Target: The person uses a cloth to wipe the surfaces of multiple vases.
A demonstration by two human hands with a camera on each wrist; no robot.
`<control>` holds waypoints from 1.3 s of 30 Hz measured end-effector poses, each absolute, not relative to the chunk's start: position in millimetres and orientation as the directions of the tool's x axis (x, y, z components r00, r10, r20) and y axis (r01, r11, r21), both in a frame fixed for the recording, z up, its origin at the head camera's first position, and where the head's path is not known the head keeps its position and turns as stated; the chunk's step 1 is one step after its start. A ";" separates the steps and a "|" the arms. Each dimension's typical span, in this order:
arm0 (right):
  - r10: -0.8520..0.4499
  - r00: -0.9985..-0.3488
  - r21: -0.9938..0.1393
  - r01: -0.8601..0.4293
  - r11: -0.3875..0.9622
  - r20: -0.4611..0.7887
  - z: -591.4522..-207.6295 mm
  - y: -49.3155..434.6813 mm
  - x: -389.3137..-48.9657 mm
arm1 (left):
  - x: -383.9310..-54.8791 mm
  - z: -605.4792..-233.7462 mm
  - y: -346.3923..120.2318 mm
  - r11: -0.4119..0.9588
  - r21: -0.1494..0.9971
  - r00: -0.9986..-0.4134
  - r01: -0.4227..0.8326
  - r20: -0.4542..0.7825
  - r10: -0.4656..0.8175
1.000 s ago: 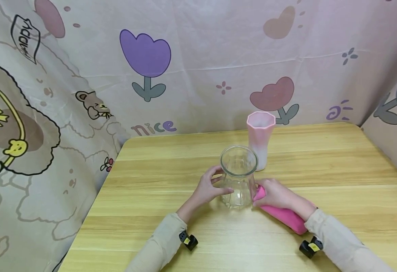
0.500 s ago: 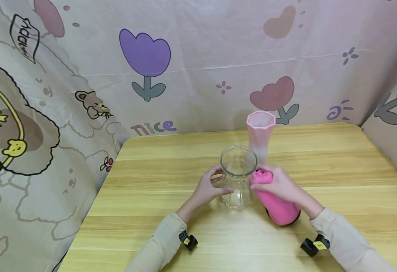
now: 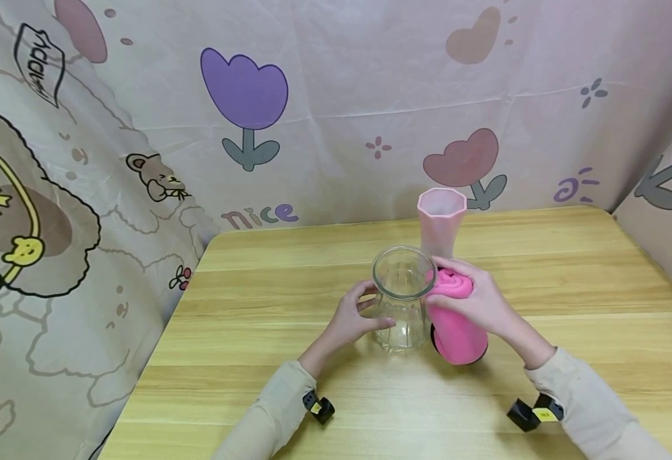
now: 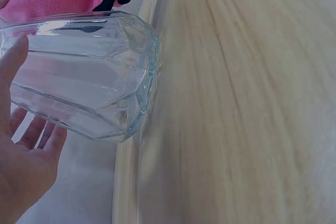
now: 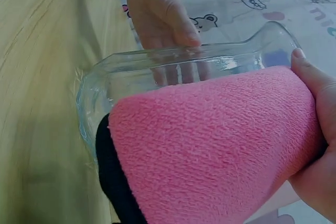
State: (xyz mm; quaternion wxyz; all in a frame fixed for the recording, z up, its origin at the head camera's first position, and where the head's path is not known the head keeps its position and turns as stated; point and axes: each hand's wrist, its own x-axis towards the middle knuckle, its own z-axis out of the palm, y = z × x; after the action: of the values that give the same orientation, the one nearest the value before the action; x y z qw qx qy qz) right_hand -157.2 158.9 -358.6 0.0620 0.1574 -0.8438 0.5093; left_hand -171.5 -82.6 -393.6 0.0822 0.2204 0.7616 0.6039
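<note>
A clear glass vase [image 3: 404,319] with a flared rim stands upright on the table. My left hand [image 3: 354,314] holds its left side, thumb in front and fingers behind; the left wrist view shows this thumb [image 4: 14,59] along the faceted glass. A rolled pink towel [image 3: 460,329], fuzzy and with a black edge, is in the grip of my right hand [image 3: 482,300] near its upper end. The roll tilts close against the vase's right side. In the right wrist view the towel [image 5: 210,145] covers part of the glass.
Behind the glass vase stands a taller pink-and-white vase [image 3: 441,223], its lower part hidden by my right hand and the towel. The wooden table [image 3: 255,275] ends at a patterned fabric backdrop [image 3: 336,115]. Black cameras sit on both wrists.
My right hand has raised the rolled towel from lying on the table to a more upright tilt, moving it up and left beside the glass vase. The left hand and both vases stay put.
</note>
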 end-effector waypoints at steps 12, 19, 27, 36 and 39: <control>-0.193 -0.940 -0.835 -0.339 0.433 0.281 -362.3 158.5 -158.1 | -171.0 -393.6 -82.5 0.162 0.958 -0.888 0.236 0.145 0.436; -0.240 -0.888 -0.742 -0.459 0.488 0.391 -376.0 153.2 -163.2 | -171.3 -394.0 -82.6 0.153 0.961 -0.886 0.231 0.142 0.442; -0.258 -0.893 -0.738 -0.451 0.503 0.370 -374.6 150.5 -158.1 | -171.2 -393.1 -83.1 0.171 0.958 -0.885 0.230 0.132 0.447; -0.306 -0.913 -0.763 -0.396 0.512 0.269 -381.8 154.7 -159.0 | -170.9 -393.2 -82.4 0.169 0.958 -0.888 0.230 0.136 0.439; -0.330 -0.909 -0.734 -0.404 0.546 0.255 -396.5 161.3 -165.2 | -170.6 -392.7 -82.0 0.168 0.958 -0.889 0.231 0.137 0.437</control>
State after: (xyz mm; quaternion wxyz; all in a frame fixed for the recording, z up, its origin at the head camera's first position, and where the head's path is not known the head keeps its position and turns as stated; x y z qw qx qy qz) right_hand -165.2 161.3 -396.5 0.0431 0.2091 -0.8782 0.4280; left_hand -170.6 -82.0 -392.7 0.0852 0.2199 0.7596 0.6062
